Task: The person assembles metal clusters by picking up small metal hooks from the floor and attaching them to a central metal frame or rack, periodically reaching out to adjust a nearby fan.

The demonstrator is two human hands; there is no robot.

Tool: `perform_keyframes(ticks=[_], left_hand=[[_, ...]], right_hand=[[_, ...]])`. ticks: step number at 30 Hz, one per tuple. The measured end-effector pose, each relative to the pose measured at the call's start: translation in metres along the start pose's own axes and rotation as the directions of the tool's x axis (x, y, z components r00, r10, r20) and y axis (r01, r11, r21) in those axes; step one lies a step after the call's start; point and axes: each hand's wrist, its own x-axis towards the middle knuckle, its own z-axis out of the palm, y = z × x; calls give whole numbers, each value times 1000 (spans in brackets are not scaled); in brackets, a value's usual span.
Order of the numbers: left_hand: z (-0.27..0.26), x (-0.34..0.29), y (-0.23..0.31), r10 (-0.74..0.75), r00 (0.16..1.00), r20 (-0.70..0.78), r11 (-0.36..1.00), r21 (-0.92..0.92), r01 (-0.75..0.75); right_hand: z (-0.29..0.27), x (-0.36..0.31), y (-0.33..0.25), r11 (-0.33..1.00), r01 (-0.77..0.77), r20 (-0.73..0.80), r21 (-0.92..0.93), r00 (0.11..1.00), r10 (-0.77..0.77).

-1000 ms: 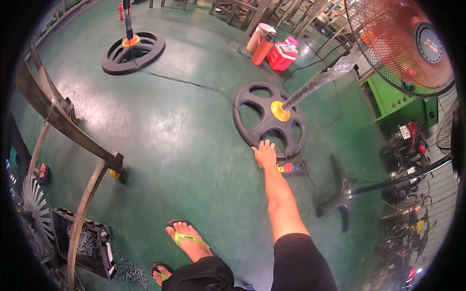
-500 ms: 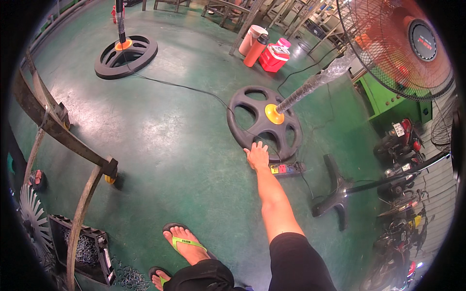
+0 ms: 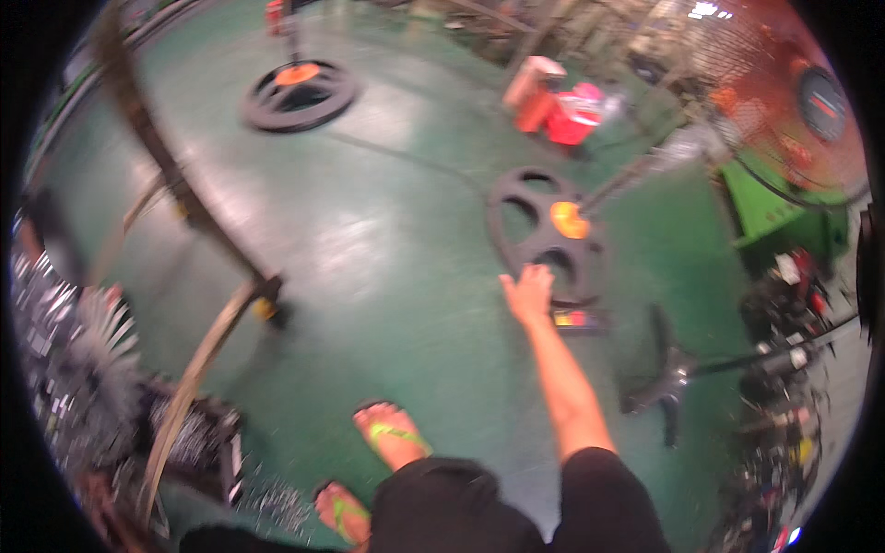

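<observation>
At far left, too blurred to tell apart, a heap of shiny metal pieces (image 3: 64, 359). Next to it, a dark slanting bar (image 3: 189, 189) joined to a pale curved leg (image 3: 198, 382); partly behind that leg, a dark crate (image 3: 226, 444) holding metal bits, with more bits (image 3: 281, 505) strewn on the floor just beside. Farther off, a round dark base (image 3: 300, 122) with an orange centre. At bottom middle, two feet (image 3: 392, 438) in green-strapped sandals; left hand out of view. Then the right hand (image 3: 529, 293), stretched forward with back uppermost, fingers loosely extended, thumb spread well apart, nothing visible in its hold. Directly under or just beyond the fingers, the near edge of a spoked fan base (image 3: 535, 240), flat on the green floor; contact impossible to tell. Just right of the hand, a power strip (image 3: 576, 320) with coloured sockets; farther back, a red box (image 3: 573, 120). Beyond, a black splayed stand (image 3: 671, 373), a green cabinet (image 3: 770, 207) and, upper right, a caged fan (image 3: 820, 103).
</observation>
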Motion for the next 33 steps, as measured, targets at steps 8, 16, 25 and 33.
perform_keyframes(ticks=[8, 16, 25, 33], left_hand=[[55, 41, 117, 19, 999, 36, 780, -626, 8], [57, 31, 124, 154, 973, -173, 690, -686, -231], [60, 15, 135, 120, 975, -190, 643, -733, -222], [64, 26, 143, 54, 996, -75, 662, -744, -92]], right_hand=[[-181, -52, -160, 630, 361, -109, 687, 909, -402], [-406, -120, -315, -51, 615, -260, 787, 256, -931], [-470, -158, -318, 47, 729, -23, 683, 86, -996], [-467, -134, -322, -18, 619, -159, 785, 173, -972]])
